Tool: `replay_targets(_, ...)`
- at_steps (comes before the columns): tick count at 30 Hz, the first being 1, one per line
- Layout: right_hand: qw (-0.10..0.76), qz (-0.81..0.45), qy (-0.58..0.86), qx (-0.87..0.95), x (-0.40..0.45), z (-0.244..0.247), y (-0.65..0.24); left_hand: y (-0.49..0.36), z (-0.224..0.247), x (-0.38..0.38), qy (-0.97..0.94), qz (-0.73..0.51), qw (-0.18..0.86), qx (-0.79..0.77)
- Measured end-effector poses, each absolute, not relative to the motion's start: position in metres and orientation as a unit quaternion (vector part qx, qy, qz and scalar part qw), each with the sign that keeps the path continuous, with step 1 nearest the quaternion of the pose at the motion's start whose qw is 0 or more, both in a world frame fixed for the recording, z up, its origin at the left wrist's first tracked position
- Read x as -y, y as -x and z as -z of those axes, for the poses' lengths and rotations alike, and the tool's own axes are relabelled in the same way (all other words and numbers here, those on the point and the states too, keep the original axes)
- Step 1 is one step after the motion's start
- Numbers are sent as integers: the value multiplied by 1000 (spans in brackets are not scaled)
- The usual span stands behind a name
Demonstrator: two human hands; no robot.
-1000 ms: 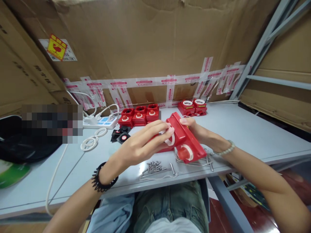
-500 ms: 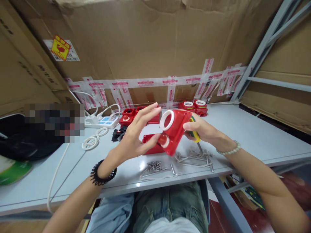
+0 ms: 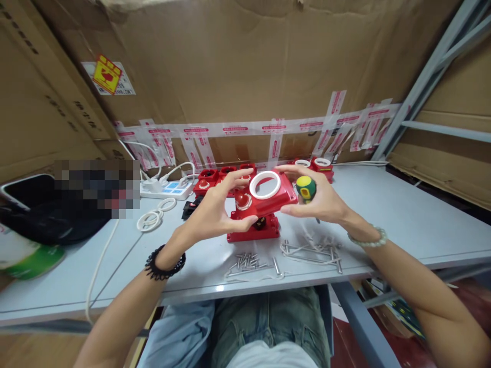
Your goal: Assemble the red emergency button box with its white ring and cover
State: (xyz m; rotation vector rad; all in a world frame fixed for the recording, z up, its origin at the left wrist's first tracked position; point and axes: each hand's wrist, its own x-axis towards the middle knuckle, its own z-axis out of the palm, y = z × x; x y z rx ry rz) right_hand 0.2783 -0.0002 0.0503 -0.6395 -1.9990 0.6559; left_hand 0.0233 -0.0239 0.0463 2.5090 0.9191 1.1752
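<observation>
Between my hands is a red plastic housing (image 3: pixel 283 198) with a white ring (image 3: pixel 252 190) around its round opening and a small red dome (image 3: pixel 243 198) at its left. My left hand (image 3: pixel 210 212) grips its left end between thumb and fingers. Fingers and thumb of my right hand (image 3: pixel 328 199) hold its right end, and a screwdriver (image 3: pixel 306 188) with a green and yellow handle is tucked in that palm. Directly beneath, a red base (image 3: pixel 249 236) lies on the table, partly hidden by the housing. I cannot tell whether the two touch.
Loose screws (image 3: pixel 247 261) and longer metal rods (image 3: pixel 312 249) lie near the front edge. White rings (image 3: pixel 149 221) sit at left, before a power strip (image 3: pixel 169 190). More red housings (image 3: pixel 207 179) line the back, against a large cardboard box (image 3: pixel 230 66).
The housing has turned from a steep tilt to a flatter pose, its ring facing more upward, above the base. The screwdriver's handle end now points toward me.
</observation>
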Motion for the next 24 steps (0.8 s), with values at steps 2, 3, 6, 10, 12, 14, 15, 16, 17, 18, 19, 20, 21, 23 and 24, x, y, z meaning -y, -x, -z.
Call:
replay_targets(2, 407, -252, 272, 835, 2, -50, -277, -20, -46, 23, -868, -370, 85, -320)
replay_targets(3, 390, -239, 280, 844, 3, -50, -276, -18, -47, 22, -874, -355, 77, -322)
replay_targets(6, 381, -182, 290, 859, 6, -49, -274, -14, -52, 23, -884, -336, 70, -318)
replay_targets(10, 435, -165, 315, 827, 6, -48, -275, 7, -63, 25, -859, -375, 39, -348)
replay_targets(12, 464, -161, 334, 804, 5, -49, -276, 29, -62, 26, -827, -374, 11, -419)
replay_targets(14, 485, -152, 346, 789, 4, -50, -277, 54, -52, 25, -815, -304, 13, -493)
replay_targets(15, 490, -148, 350, 785, 3, -49, -277, 65, -44, 24, -811, -272, 11, -518)
replay_targets(16, 494, -143, 353, 781, 2, -49, -277, 74, -35, 22, -808, -242, 8, -537)
replay_targets(17, 494, -139, 357, 781, 2, -49, -277, 80, -26, 20, -804, -220, -2, -552)
replay_targets(18, 492, -136, 359, 781, 1, -48, -277, 84, -17, 18, -800, -197, -10, -566)
replay_targets(19, 489, -134, 361, 783, 0, -47, -277, 86, -9, 15, -799, -176, -23, -575)
replay_targets(20, 487, -134, 361, 784, 0, -46, -277, 85, -3, 12, -798, -159, -38, -581)
replay_targets(21, 485, -135, 360, 785, -1, -45, -277, 84, 2, 9, -795, -145, -54, -586)
replay_targets(23, 483, -140, 361, 785, -1, -44, -276, 79, 8, 4, -789, -126, -84, -596)
replay_targets(24, 482, -143, 361, 785, -2, -44, -276, 77, 9, 2, -785, -118, -96, -600)
